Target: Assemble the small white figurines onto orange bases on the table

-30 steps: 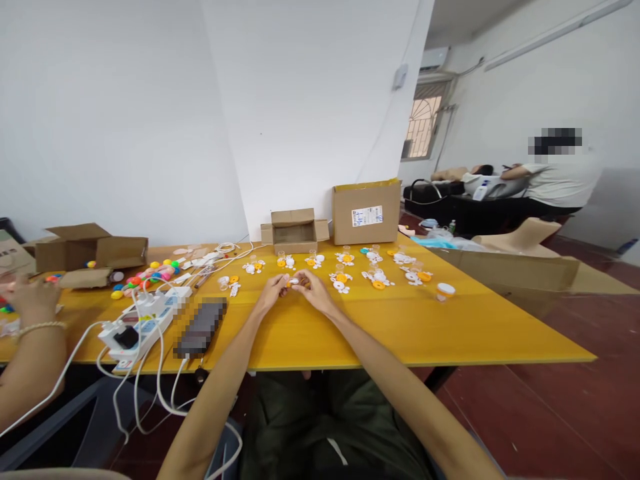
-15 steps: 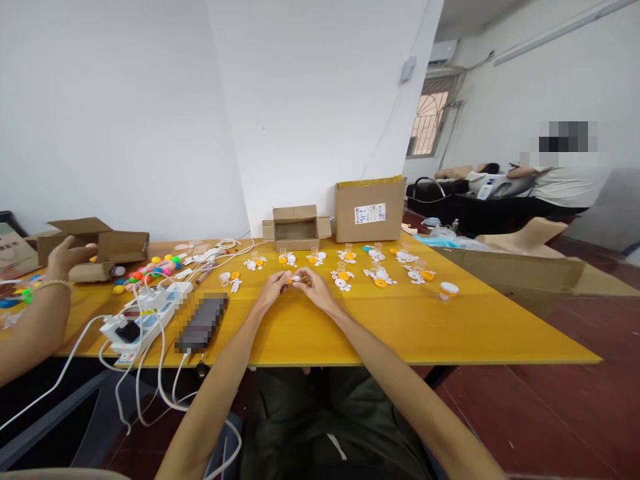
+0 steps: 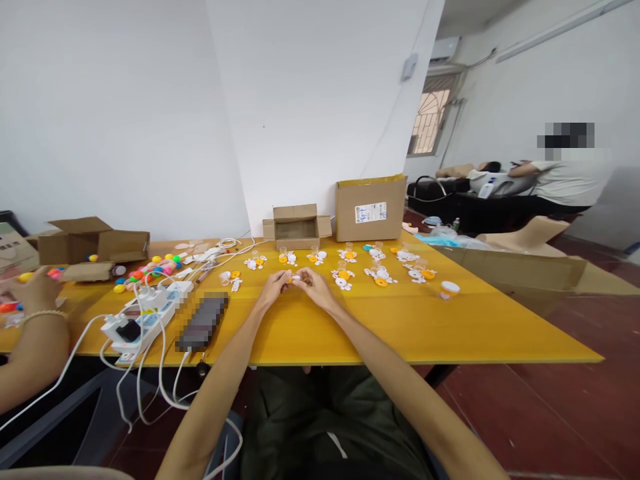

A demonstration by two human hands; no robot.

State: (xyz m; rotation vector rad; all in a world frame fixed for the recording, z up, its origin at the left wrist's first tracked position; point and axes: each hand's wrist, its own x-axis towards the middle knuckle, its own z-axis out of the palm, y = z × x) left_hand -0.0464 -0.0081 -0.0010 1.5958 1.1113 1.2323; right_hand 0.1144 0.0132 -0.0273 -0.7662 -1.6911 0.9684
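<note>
My left hand (image 3: 274, 289) and my right hand (image 3: 315, 288) meet above the table, fingers pinched together around a small white-and-orange plastic piece (image 3: 295, 278). Its exact kind is too small to make out, and the fingertips cover much of it. Just beyond the hands lie sets of loose parts: white plastic discs (image 3: 342, 283), orange rings (image 3: 381, 282) and clear little cups (image 3: 343, 265). To the right, apart from these sets, stands a clear cup with a white-and-orange top (image 3: 449, 289).
Left of my arms are a power strip (image 3: 150, 320) with tangled white cables and a phone (image 3: 203, 322). Cardboard boxes (image 3: 370, 230) stand at the back. A co-worker's hand (image 3: 37, 293) is at far left among colourful balls (image 3: 155, 267); another person sits far right.
The co-worker's hand at far left has come down from the open box towards the table. My hands stay in place, with a slight shift of the right fingers around the piece.
</note>
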